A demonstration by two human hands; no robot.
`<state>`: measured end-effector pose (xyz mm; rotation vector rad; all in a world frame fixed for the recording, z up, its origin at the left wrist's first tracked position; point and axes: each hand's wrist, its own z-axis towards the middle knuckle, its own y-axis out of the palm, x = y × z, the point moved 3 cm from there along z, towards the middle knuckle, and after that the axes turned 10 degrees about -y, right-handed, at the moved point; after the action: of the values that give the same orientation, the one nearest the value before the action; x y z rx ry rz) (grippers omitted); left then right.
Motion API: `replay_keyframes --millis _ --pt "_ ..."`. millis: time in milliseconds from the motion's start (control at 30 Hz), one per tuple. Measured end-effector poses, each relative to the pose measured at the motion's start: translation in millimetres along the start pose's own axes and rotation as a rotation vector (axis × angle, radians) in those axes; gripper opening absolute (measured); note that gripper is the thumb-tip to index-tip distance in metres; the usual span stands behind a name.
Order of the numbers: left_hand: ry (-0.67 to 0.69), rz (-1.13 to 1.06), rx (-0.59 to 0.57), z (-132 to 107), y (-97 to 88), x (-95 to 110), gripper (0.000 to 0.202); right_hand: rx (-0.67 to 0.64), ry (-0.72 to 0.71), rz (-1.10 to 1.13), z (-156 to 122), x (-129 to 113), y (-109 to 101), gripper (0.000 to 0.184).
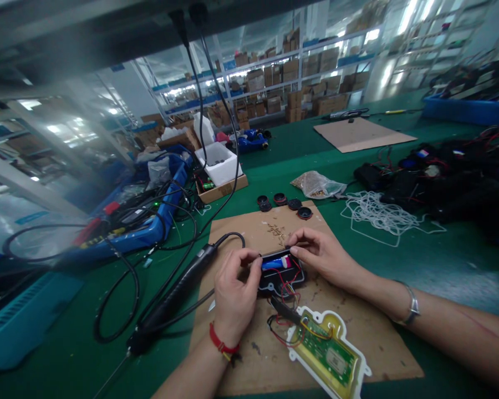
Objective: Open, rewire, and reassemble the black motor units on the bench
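A black plastic housing (268,286) lies open on the cardboard sheet, with a pale line along its rim. Inside it sits a blue battery pack (274,263) with red and other thin wires. My left hand (235,291) pinches the housing's left edge between thumb and fingers. At the upper right corner, the thumb and index finger of my right hand (322,256) close on the rim; anything small between them is hidden. Wires lead toward a green circuit board (330,354) in a yellow, white-edged case, nearest me on the cardboard.
Beyond the housing lie loose screws (278,231) and several round black parts (280,198). A corded electric screwdriver (174,296) rests at left beside a blue bin (160,227). White cord (382,216), a bag of small parts (318,184) and a dark wired pile (449,177) occupy the right.
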<state>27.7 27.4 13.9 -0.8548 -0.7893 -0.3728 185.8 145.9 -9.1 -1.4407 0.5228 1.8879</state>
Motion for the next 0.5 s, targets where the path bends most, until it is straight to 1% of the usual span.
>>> replay_keyframes --millis 167,233,333,433,500 --pt "0.035 0.037 0.005 0.6 1.2 1.8 0.003 -0.001 0.024 0.051 0.7 0.5 0.3 0.013" --pt "0.071 0.058 0.002 0.7 1.3 3.1 0.005 0.008 0.028 0.055 0.9 0.8 0.0 0.013" --pt "0.151 0.101 -0.025 -0.4 1.9 7.0 0.014 0.012 0.021 0.066 1.2 0.0 0.7 0.014" --pt "0.270 0.253 -0.077 -3.8 5.6 13.0 0.025 0.007 0.027 0.095 1.3 -0.8 2.2 0.015" --pt "0.330 0.378 -0.109 -5.6 8.8 16.0 0.028 0.011 0.034 0.111 1.2 -0.7 2.6 0.017"
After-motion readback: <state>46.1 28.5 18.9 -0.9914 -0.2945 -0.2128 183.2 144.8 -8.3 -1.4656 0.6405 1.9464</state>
